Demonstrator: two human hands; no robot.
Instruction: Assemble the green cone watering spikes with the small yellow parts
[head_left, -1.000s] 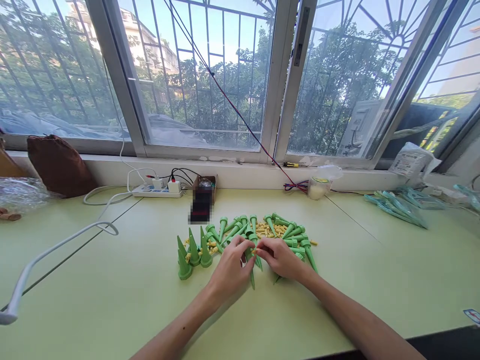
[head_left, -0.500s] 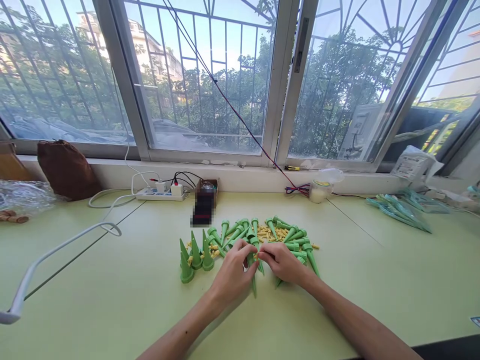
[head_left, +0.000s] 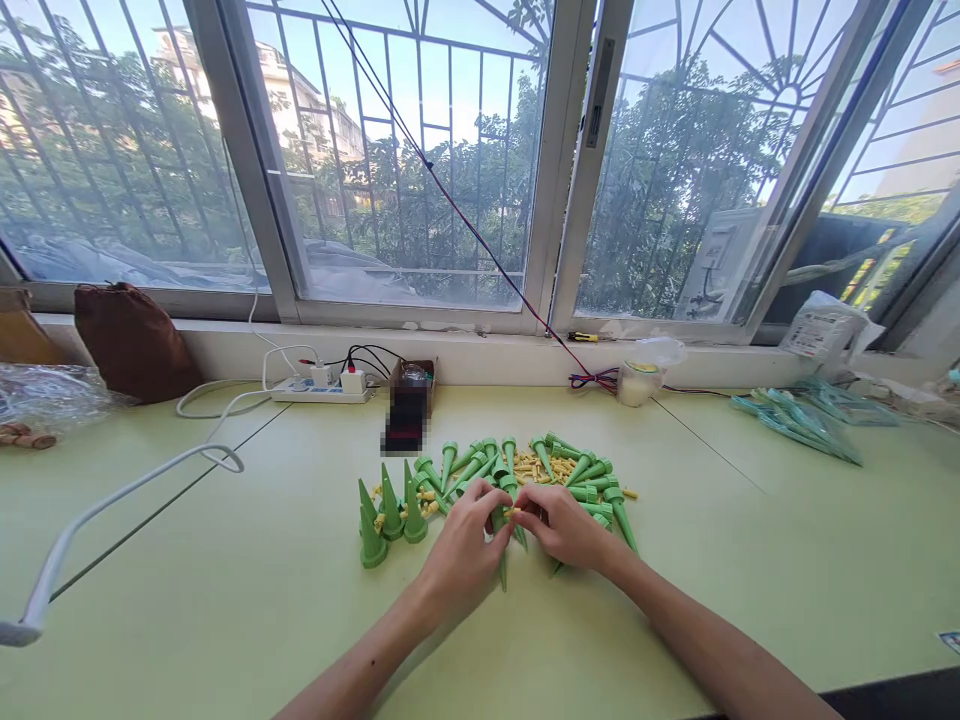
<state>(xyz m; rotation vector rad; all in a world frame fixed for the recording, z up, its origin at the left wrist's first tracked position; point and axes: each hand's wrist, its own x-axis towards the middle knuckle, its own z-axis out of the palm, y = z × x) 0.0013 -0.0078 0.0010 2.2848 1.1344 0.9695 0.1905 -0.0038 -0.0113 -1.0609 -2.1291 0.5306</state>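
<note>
Just at 6 o'clock of the pile of green spikes [head_left: 577,468] at the middle of the bench [head_left: 225,600], the left hand [head_left: 465,555] pinches a green plastic spike [head_left: 502,562] near its wide collar, tip towards 6 o'clock. The right hand [head_left: 566,528] nips a small yellow plug [head_left: 511,513] between thumb and forefinger at that collar. The spike looks light, stiff and smooth (apt to twist in a loose grip), so the collar seems a surer hold than the taper.

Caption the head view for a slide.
Left hand holds a green spike, right hand pinches a small yellow piece at its top, before a spike pile.
</note>
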